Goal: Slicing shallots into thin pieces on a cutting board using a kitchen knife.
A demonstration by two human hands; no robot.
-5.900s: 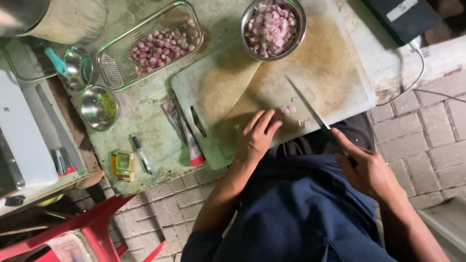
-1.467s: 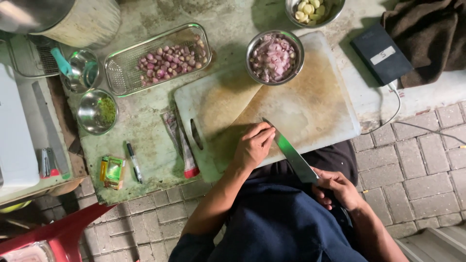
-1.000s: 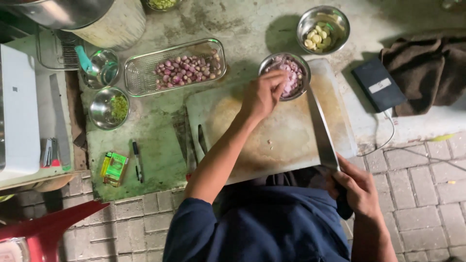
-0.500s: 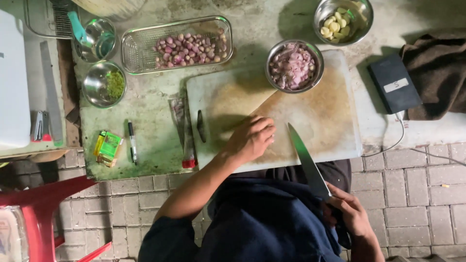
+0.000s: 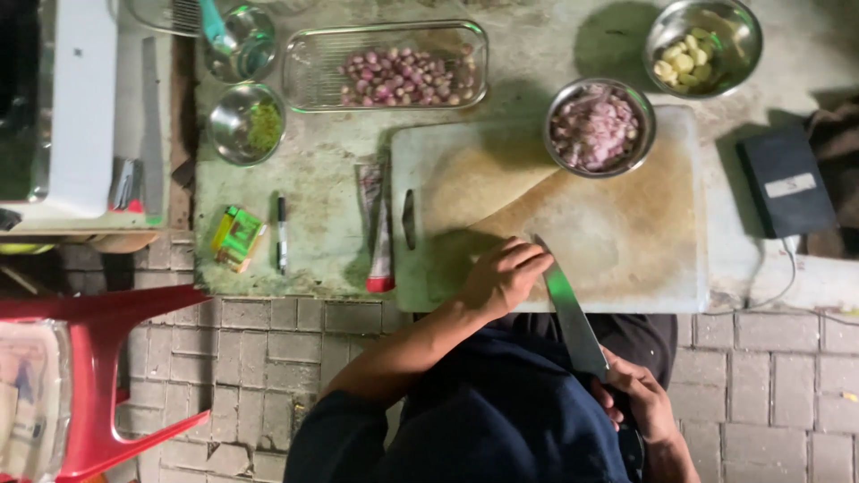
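Observation:
My right hand (image 5: 640, 402) grips the dark handle of a long kitchen knife (image 5: 568, 309) near my lap. Its blade slants up to the near edge of the stained white cutting board (image 5: 644, 233). My left hand (image 5: 501, 277) rests with curled fingers on that edge, fingertips against the blade near its tip. Whether it holds anything is hidden. A steel bowl of chopped shallots (image 5: 598, 127) stands on the board's far side. A glass tray of whole peeled shallots (image 5: 398, 72) lies beyond the board's left corner.
A steel bowl of garlic cloves (image 5: 702, 49) stands at the far right, with a dark box and cable (image 5: 787, 183) beside it. Left of the board are a sachet (image 5: 378, 228), a pen (image 5: 281, 233), a green packet (image 5: 235, 237) and a bowl of green bits (image 5: 246, 123). A red stool (image 5: 98, 376) stands on the brick floor.
My left hand went out to the bowl of chopped shallots and came back to the board's near edge. The knife swung in until its blade met my left fingers.

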